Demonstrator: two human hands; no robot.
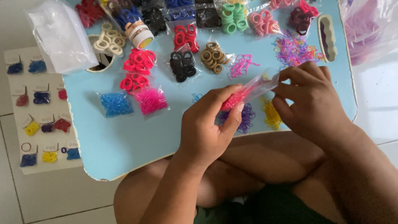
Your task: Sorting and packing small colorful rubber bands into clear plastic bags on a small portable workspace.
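The left hand (205, 128) pinches one end of a small clear bag (248, 89) with red bands inside. The right hand (311, 97) pinches the other end, the open top of the bag. So both hands are closed on the same little bag, one at each end, and they hold it up just above the blue table (124, 141), near its front edge.

Under the bag, right at the front edge, lie a loose pile of purple bands (248, 118) and a loose pile of yellow bands (271, 114). They are not in bags. Near the right edge lies a bigger loose heap of mixed bright bands (292, 49), and close by are some loose pink bands (240, 64).

Much of the work looks done. A blue pack (116, 103) and a pink pack (150, 101) lie side by side toward the left edge. Behind them are packs of red rings (139, 60), black rings (182, 66) and brown rings (213, 56). More packs, green and pink among them, line the back edge. The loose piles look like what is left to pack.

Near the back left corner stand a little round jar (139, 35) and some cream rings (110, 41). A clear bag of empty bags (60, 35) lies over the left edge. On the floor beside the table lies a white card (41, 112) with small bunches of bands on it
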